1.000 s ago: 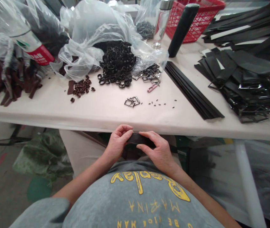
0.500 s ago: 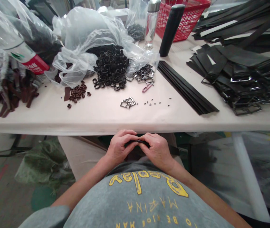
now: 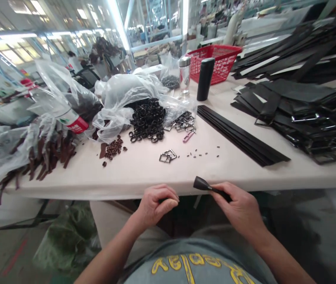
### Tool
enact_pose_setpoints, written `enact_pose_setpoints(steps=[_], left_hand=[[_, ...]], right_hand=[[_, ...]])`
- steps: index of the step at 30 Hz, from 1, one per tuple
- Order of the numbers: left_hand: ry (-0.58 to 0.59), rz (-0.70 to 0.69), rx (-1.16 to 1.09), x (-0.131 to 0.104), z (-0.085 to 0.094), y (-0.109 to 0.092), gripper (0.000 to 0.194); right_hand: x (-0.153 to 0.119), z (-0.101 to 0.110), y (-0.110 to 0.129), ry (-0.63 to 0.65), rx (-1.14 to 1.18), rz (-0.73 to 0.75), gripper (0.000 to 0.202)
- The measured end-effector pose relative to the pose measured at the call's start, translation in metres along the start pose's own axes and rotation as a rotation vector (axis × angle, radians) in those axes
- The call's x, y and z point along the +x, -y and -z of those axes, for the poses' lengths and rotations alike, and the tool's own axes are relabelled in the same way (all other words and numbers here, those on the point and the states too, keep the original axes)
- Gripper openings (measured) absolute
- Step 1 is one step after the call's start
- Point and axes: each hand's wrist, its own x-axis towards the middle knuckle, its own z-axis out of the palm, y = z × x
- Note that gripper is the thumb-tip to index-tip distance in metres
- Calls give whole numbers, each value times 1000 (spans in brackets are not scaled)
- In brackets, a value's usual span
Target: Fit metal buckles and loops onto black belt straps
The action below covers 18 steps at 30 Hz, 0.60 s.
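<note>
My right hand (image 3: 239, 205) grips a black strap (image 3: 202, 184) between thumb and fingers, just off the table's front edge. The strap's wide, flared end points left and up, and the rest runs back into the palm. My left hand (image 3: 157, 203) is apart from it, to the left, with curled fingers and the thumb close to the fingertips; nothing shows in it. Beyond the hands lie metal buckles (image 3: 168, 156) and several tiny metal pieces (image 3: 195, 155). Farther back are a heap of black loops (image 3: 147, 122), more buckles (image 3: 185, 121) and a pink pin-like clip (image 3: 188, 137).
Black strips (image 3: 241, 136) and a pile of black straps with buckles (image 3: 307, 114) lie on the right. Small brown loops (image 3: 114, 146) and brown straps (image 3: 49, 150) are on the left. A black flask (image 3: 206, 79), glass bottle (image 3: 184, 75) and red basket (image 3: 230, 57) stand behind.
My hands have moved apart from where they met on the strap. The right hand has carried the strap to the right; the left has let go. The view has tilted up.
</note>
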Motion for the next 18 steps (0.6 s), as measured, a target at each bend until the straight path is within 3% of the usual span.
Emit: enact_pose_setpoints(steps=[5,14,18], left_hand=[[-132,-3,160,44,25,7,22],[-203,-5,270,162,41,46,19],[-309,88,308,189,69,66,29]], right_hand=[[12,16,-13,-112,-78,-45,21],[55,27,-40,-198,-179,-166,25],[56,26,-44,-178,-153,-217,29]])
